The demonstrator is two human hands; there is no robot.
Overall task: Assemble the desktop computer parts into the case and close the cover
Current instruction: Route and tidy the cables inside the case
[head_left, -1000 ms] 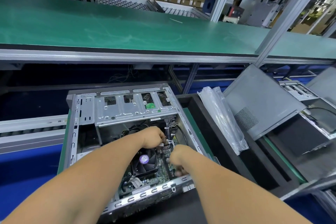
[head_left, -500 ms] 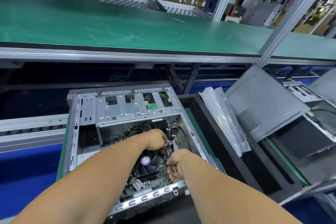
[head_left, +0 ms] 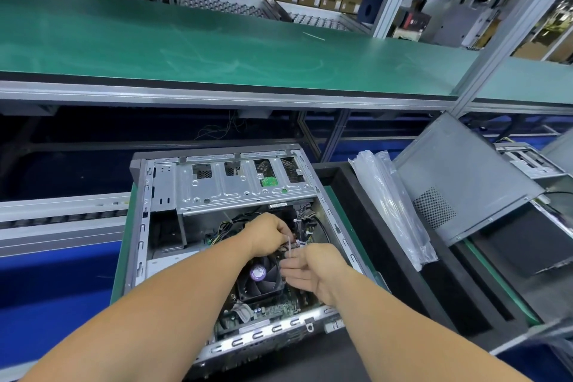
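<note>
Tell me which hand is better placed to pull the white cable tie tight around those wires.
Probably the right hand: its fingers lie open just below the white cable tie, free to take its hanging tail. The left hand already pinches the wire bundle at the tie, so it should keep steadying.

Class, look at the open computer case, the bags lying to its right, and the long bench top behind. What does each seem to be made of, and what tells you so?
Computer case: bare sheet metal, probably steel; dull silver, with stamped slots and folded edges.
Bags: thin clear plastic film; see-through, crinkled, with glossy highlights.
Bench top: a green matt mat, perhaps rubber or vinyl; pale scuffs show, with a metal rail along the front.
</note>
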